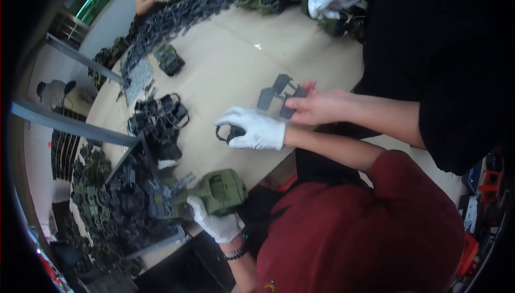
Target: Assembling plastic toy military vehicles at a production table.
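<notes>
There is a yellow mark [269, 286] on the red shirt [348, 234], too small for me to read. The green toy truck [213, 202] is at the near edge of the table [214, 68], and my gloved left hand [217, 226] grips its near side. Its long side runs left to right, a bit higher at the right. The end with the square hole [220, 187] points right. I can't tell which end is the front. My gloved right hand [256, 128] has its fingers curled around a black part [236, 131] with a thin loop. Just past it, a co-worker's bare hand [315, 104] holds a grey piece [266, 99]. A tray [158, 245] of dark parts [126, 202] sits beside the truck. A metal bar [75, 124] blocks some of my view.
</notes>
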`<state>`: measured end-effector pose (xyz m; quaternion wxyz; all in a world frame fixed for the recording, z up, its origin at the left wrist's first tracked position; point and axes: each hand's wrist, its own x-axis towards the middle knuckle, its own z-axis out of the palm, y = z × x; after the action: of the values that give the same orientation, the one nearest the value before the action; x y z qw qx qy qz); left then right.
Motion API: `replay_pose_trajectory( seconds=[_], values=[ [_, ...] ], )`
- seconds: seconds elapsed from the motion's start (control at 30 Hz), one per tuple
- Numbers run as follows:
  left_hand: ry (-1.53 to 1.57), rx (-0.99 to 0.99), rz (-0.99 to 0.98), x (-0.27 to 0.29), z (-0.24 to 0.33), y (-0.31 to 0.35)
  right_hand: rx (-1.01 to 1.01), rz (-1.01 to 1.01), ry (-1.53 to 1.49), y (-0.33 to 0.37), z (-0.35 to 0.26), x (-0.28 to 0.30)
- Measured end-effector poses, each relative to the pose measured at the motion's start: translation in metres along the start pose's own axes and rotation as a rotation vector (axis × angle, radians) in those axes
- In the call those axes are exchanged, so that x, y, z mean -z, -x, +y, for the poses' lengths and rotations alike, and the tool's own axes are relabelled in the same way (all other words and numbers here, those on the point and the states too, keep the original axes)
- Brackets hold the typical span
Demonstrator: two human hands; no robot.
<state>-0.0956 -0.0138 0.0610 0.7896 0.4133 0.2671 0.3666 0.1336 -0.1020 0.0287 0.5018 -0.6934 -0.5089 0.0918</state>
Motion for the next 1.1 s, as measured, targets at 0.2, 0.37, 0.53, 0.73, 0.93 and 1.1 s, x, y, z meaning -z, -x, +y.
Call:
replay_pose_trajectory(
  seconds=[0.2,0.37,0.53,0.73,0.93,1.1],
  values=[
    [-0.081,-0.082,0.024,0.001,-0.006,-0.009,0.187,-0.166,-0.383,0.015,-0.044,-0.015],
    [-0.158,-0.130,0.046,0.002,-0.015,-0.012,0.311,-0.162,-0.297,0.025,-0.051,-0.024],
    [-0.088,-0.112,0.026,-0.008,-0.012,-0.007,0.306,-0.187,-0.336,0.025,-0.048,-0.019],
    [-0.072,-0.136,0.031,-0.017,-0.012,-0.015,0.138,-0.086,-0.443,0.029,-0.057,-0.004],
    [-0.106,-0.123,0.058,-0.018,-0.012,-0.010,0.143,-0.147,-0.446,0.029,-0.055,-0.001],
    [-0.030,-0.098,0.029,-0.018,-0.015,-0.009,0.222,-0.097,-0.514,0.035,-0.054,-0.008]
  ],
)
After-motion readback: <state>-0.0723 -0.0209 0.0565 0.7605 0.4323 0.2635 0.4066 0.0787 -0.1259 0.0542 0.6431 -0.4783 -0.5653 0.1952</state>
